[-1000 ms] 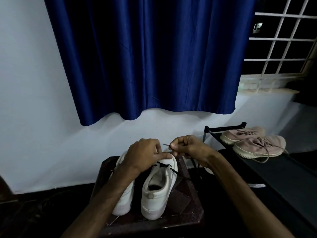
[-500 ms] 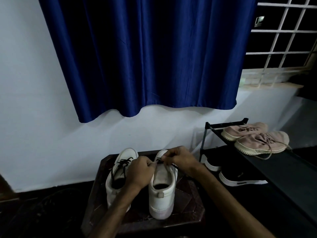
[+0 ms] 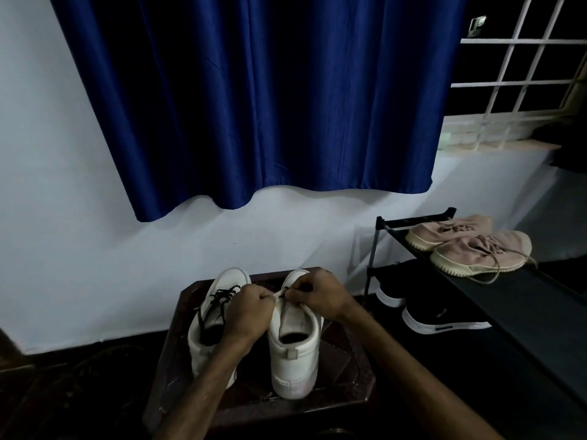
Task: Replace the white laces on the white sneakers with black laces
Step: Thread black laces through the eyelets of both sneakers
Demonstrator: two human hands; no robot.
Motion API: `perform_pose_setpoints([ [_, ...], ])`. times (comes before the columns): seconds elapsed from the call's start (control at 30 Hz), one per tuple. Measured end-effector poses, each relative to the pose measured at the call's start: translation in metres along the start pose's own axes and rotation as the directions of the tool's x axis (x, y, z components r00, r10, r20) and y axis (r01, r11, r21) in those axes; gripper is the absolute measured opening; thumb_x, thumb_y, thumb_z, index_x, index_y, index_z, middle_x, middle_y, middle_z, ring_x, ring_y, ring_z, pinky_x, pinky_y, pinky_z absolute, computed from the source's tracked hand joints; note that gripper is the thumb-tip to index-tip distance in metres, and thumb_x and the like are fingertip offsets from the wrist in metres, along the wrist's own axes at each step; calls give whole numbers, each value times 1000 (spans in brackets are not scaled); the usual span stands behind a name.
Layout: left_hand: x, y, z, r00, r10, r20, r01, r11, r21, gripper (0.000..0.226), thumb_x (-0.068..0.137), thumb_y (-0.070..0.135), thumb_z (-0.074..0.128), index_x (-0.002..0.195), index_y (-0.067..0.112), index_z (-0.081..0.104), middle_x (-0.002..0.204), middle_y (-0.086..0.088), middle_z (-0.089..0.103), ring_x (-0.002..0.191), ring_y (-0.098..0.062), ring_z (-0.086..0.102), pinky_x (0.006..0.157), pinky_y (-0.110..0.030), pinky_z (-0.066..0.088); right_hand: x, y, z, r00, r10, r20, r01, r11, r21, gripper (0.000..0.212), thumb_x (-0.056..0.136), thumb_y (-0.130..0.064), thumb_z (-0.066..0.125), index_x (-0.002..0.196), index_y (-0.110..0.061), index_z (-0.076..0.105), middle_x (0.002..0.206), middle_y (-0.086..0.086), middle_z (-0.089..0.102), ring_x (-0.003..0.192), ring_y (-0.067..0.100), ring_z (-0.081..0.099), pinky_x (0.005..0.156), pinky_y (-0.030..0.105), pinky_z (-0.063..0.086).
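On the tabletop (image 3: 344, 363), beside its black-laced mate (image 3: 206, 341), the sneaker (image 3: 293, 354) has its upper pinched by the left hand (image 3: 249, 312) while fingers of the right hand (image 3: 319, 296) pinch the lace (image 3: 286, 289), probably limp and light, best held near its stiff tip.

Two bare forearms reach from the near edge toward the far wall, converging until the knuckles almost meet. The left hand (image 3: 249, 309), fingers curled, pinches the upper edge of a white high-top sneaker (image 3: 293, 354). The right hand (image 3: 320, 295), wrist bent inward, pinches a thin black lace (image 3: 286, 289).
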State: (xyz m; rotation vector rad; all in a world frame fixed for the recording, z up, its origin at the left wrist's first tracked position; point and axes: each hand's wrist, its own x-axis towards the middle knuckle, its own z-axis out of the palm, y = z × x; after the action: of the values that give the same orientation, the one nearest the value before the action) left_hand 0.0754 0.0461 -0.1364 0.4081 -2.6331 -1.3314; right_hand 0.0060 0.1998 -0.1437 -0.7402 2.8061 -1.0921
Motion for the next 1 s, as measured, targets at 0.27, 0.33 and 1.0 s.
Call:
perform_pose_setpoints([
  [0.27, -4, 5, -1, 1000, 11, 2, -12, 1000, 23, 33, 69, 34, 49, 70, 9, 71, 75, -6, 72, 82, -26, 67, 74, -36, 52, 2, -7, -3, 999, -28, 21, 31, 992, -125, 23, 78, -46, 65, 75, -25, 73, 60, -13, 58, 62, 0, 53, 65, 24, 43],
  [0.33, -4, 3, 0, 1000, 1, 2, -1, 1000, 23, 23, 80, 25, 56, 72, 10, 72, 77, -6, 73, 83, -26, 67, 75, -36, 52, 1, -10, -4, 998, -55, 12, 56, 987, -154, 22, 83, -42, 65, 77, -22, 73, 55, -15, 52, 55, -1, 47, 57, 15, 34],
  [1.0, -33, -7, 39, 989, -150, -15, 123, 859, -498, 9, 78, 13, 59, 82, 21, 61, 84, -8, 70, 71, -27, 71, 51, -46, 59, -35, -7, -17, 984, -42, 173, 78, 975, -206, 43, 79, -76, 41, 84, -39, 61, 90, -9, 51, 98, 9, 44, 86, 28, 32],
])
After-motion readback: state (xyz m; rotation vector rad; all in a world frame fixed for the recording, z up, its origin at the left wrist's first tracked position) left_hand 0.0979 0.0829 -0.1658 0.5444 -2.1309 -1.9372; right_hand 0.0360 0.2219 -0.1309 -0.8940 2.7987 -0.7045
